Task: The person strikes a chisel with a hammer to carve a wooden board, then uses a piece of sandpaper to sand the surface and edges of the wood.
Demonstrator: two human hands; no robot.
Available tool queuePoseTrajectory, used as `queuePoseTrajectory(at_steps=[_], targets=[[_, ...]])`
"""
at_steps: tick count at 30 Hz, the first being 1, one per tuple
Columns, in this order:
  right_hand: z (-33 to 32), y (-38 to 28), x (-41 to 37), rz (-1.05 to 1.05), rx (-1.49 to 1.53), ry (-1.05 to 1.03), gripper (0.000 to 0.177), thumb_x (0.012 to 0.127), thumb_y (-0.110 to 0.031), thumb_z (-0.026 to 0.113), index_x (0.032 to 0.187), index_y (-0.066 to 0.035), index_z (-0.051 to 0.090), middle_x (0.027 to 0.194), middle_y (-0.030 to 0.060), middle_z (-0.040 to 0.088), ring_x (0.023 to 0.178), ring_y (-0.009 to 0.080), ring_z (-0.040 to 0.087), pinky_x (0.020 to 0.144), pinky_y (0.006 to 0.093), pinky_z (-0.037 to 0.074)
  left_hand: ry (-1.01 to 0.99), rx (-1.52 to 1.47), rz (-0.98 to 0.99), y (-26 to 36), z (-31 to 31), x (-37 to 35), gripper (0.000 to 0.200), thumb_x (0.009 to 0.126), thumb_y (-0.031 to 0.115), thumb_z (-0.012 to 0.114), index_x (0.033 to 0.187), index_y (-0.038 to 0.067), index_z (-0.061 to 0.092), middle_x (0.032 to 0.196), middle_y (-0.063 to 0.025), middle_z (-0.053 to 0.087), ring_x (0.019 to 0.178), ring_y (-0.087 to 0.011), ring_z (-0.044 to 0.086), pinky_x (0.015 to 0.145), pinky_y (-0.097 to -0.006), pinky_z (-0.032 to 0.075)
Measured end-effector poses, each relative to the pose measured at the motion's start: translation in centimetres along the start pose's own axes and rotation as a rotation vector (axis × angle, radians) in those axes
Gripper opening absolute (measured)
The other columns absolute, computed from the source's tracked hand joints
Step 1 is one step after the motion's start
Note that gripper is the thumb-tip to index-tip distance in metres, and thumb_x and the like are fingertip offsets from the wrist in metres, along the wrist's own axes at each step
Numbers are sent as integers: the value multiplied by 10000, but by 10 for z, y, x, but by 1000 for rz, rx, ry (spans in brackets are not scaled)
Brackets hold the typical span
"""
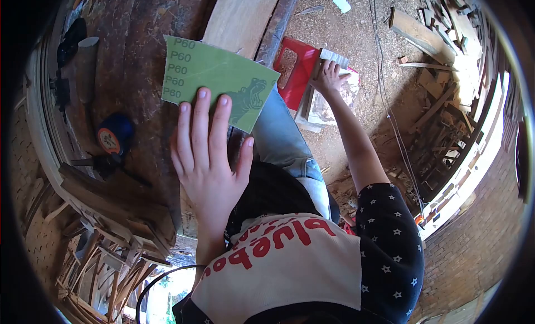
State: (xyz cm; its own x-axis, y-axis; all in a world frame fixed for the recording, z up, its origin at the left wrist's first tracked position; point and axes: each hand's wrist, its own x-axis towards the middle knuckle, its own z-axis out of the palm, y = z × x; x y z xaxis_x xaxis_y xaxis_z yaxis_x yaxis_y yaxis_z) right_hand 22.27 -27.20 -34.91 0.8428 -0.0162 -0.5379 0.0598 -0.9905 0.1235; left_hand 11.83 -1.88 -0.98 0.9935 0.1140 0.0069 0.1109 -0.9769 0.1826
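Two bare hands at work, and they're on different things! Left hand (212, 165) first: fingers straight and slightly spread, back of the hand up, three fingertips over the lower edge of the green sandpaper (209, 73). The thumb stands apart, just off the sheet's edge, so the hand is wide, closed around nothing. And the sandpaper? Up over the workbench (134, 40), printed side showing, P60 stamped in a column down its left side, a hippo drawing at the right. It covers the near end of a pale board (242, 15), and its lower right corner reaches out over the jeans (281, 126).

Over to the right hand (330, 78), arm stretched well away! It's down on a stack of flat pieces (326, 108) by the red stool (304, 55), fingers spread across the top; whether it's gripping anything, I cannot tell. Sawdust litters the floor (356, 31), a thin cord (382, 84) runs down it, and scrap wood (421, 37) is heaped on the far right.
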Motion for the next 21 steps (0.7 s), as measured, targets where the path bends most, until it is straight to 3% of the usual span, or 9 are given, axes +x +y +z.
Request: queuePoseTrajectory(at_steps=[8, 10, 16, 21], targets=[[-4, 3, -14, -134, -98, 35, 751, 678, -421, 648, 1293, -100, 361, 1250, 103, 373, 1264, 263, 329, 973, 776, 161, -12, -12, 10, -2, -1, -1, 513, 916, 354, 513, 1384, 160, 432, 1438, -70, 401, 1318, -291, 362, 1019, -453, 345], [-13, 3, -15, -92, -43, -46, 753, 685, -434, 637, 1296, -91, 363, 1247, 106, 371, 1266, 265, 326, 971, 771, 168, -13, -16, 9, -2, -1, -1, 511, 917, 353, 511, 1384, 162, 432, 1437, -70, 402, 1317, -290, 365, 1016, -454, 350], [0, 7, -10, 40, 53, 12, 762, 721, -484, 581, 1323, -78, 350, 1252, 100, 378, 1264, 278, 336, 969, 764, 178, -4, -17, 18, -3, 0, -1, 506, 922, 356, 503, 1386, 168, 432, 1435, -68, 406, 1316, -289, 370, 1014, -452, 358], [0, 7, -12, -7, 0, 11, 738, 754, -498, 533, 1333, -79, 350, 1284, 92, 375, 1283, 264, 327, 978, 755, 179, -2, -10, 20, -4, 0, -1, 506, 922, 361, 502, 1385, 170, 435, 1435, -67, 407, 1316, -288, 369, 1013, -449, 362]])
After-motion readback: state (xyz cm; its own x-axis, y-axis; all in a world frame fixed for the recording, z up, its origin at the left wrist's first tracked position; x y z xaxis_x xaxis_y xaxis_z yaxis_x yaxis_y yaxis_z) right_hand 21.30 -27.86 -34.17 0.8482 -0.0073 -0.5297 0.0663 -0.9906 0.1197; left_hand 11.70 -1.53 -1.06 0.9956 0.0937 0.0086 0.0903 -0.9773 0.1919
